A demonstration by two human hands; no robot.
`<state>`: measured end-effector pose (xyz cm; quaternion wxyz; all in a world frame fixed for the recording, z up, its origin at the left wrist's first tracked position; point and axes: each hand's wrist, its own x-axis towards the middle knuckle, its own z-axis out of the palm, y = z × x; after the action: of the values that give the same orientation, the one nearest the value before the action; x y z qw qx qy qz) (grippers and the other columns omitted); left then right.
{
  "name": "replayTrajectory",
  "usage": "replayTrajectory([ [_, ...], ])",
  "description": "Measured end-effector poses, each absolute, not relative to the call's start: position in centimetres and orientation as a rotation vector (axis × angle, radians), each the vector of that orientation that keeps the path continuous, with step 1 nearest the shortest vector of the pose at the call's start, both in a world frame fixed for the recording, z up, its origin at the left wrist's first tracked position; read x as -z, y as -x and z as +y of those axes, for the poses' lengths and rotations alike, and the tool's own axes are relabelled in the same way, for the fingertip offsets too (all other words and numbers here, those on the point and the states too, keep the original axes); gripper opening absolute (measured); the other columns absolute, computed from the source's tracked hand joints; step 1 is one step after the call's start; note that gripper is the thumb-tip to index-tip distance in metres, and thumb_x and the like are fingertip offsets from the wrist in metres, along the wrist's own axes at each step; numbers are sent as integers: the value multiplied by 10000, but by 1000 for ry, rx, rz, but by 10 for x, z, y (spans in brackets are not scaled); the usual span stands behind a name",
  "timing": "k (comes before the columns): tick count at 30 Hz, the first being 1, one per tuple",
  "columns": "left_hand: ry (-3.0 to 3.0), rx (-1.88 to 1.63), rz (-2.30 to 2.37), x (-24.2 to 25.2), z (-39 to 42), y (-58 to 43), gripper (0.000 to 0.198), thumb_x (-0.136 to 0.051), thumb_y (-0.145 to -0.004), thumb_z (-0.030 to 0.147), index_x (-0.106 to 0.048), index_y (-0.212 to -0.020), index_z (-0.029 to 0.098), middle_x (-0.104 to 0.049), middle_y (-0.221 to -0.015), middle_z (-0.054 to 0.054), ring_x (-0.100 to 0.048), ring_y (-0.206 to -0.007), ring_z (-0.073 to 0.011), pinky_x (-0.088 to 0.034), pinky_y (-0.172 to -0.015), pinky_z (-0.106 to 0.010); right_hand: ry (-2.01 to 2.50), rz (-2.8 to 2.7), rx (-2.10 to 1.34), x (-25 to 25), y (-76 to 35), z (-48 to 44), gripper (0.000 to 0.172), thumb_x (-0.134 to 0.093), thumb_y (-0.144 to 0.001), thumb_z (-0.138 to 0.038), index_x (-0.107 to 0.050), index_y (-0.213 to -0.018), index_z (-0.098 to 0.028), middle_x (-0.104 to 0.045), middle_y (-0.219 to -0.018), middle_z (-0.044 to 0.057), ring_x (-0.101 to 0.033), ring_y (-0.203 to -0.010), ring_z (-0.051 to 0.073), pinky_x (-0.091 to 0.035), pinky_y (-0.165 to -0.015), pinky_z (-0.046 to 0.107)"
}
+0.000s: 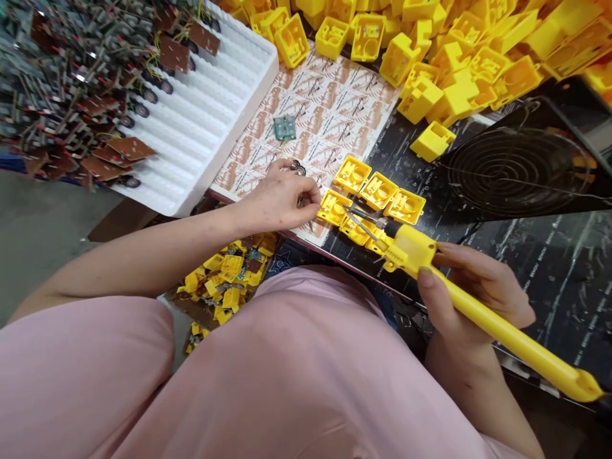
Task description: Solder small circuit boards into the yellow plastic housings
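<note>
White foam makes up the ridged tray [215,127] at far left, just beside the patterned sheet [329,95]; a dense pile of circuit boards [71,76] fills its left part. Lower down, below the sheet's near edge, lie more yellow pieces [232,271] mixed with small parts. Over the sheet's near part, the left hand [284,197] rests with bent fingers, thumb and forefinger beside the nearest case; a round dark part [298,167] shows at its other fingers, though whether they grip it I cannot tell. The hand covers some of the sheet, while a green board [285,128] lies on the sheet beyond it. Six open yellow cases [377,191] stand in two rows along the sheet's right edge. A yellow soldering tool [478,309] crosses over the front row, partly hiding it, its tip at the leftmost case. Well right of the sheet, the right hand [482,287] is closed around the tool's handle, apart from the other hand. Beyond the sheet and to its right spreads a heap of yellow cases [459,83]; farther right, a black fan [516,166] takes up the bench top [549,274].
</note>
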<state>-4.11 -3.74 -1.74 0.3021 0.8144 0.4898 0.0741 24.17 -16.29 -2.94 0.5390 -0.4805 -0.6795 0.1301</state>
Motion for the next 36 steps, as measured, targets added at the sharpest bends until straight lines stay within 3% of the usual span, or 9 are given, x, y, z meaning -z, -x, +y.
replayTrajectory([
  [4, -2169, -203, 1277, 18, -36, 36, 193, -542, -778, 326, -687, -774, 199, -745, -777, 10, -639, -773, -162, -238, -1264, -618, 1059, -1734, -329, 29, -238, -162, 617, -871, -780, -115, -706, -1353, -274, -808, -977, 27, -754, -721, 185, -646, -614, 298],
  [9, -2171, -227, 1265, 17, -36, 35, 146, -565, -750, 333, -642, -738, 209, -692, -710, 33, -602, -730, -149, -267, -1249, -557, 966, -1818, -353, 27, -235, -161, 686, -869, -752, -46, -674, -1386, -225, -799, -962, 35, -755, -737, 192, -642, -597, 293],
  [14, -2103, -227, 1284, 14, -36, 38, 222, -515, -811, 377, -656, -819, 206, -716, -800, 19, -605, -762, -144, -185, -1273, -623, 1049, -1713, -312, 31, -234, -163, 664, -859, -788, -69, -682, -1386, -297, -797, -1003, 9, -751, -744, 202, -630, -606, 329],
  [18, -2090, -223, 1322, 17, -32, 35, 211, -521, -798, 368, -649, -802, 200, -679, -747, 26, -605, -768, -150, -191, -1263, -631, 1194, -1683, -241, 32, -230, -164, 615, -840, -846, -147, -664, -1404, -336, -796, -1031, -2, -747, -718, 193, -612, -596, 329],
  [22, -2164, -244, 1324, 20, -24, 29, 164, -528, -779, 319, -642, -755, 204, -623, -648, 44, -577, -712, -143, -260, -1241, -577, 1167, -1718, -252, 30, -226, -160, 516, -848, -831, -140, -699, -1305, -279, -794, -960, 6, -746, -726, 188, -637, -623, 311],
  [27, -2225, -216, 1262, 23, -19, 27, 152, -545, -745, 315, -651, -740, 206, -642, -642, 44, -552, -659, -135, -305, -1220, -541, 1080, -1804, -221, 24, -220, -154, 358, -899, -768, -133, -694, -1049, -221, -761, -823, -7, -732, -661, 163, -594, -541, 242],
  [31, -2231, -211, 1234, 20, -17, 27, 153, -534, -727, 322, -636, -725, 209, -669, -675, 37, -546, -663, -134, -298, -1225, -518, 1116, -1917, -173, 16, -217, -149, 232, -841, -836, -132, -656, -950, -214, -750, -779, 8, -732, -649, 157, -565, -525, 227],
  [36, -2262, -180, 1212, 19, -15, 25, 146, -535, -733, 321, -633, -710, 215, -599, -595, 48, -556, -694, -149, -289, -1214, -506, 1020, -2031, -84, 11, -216, -142, 266, -850, -816, -89, -634, -927, -195, -749, -753, 12, -714, -622, 140, -547, -514, 217],
])
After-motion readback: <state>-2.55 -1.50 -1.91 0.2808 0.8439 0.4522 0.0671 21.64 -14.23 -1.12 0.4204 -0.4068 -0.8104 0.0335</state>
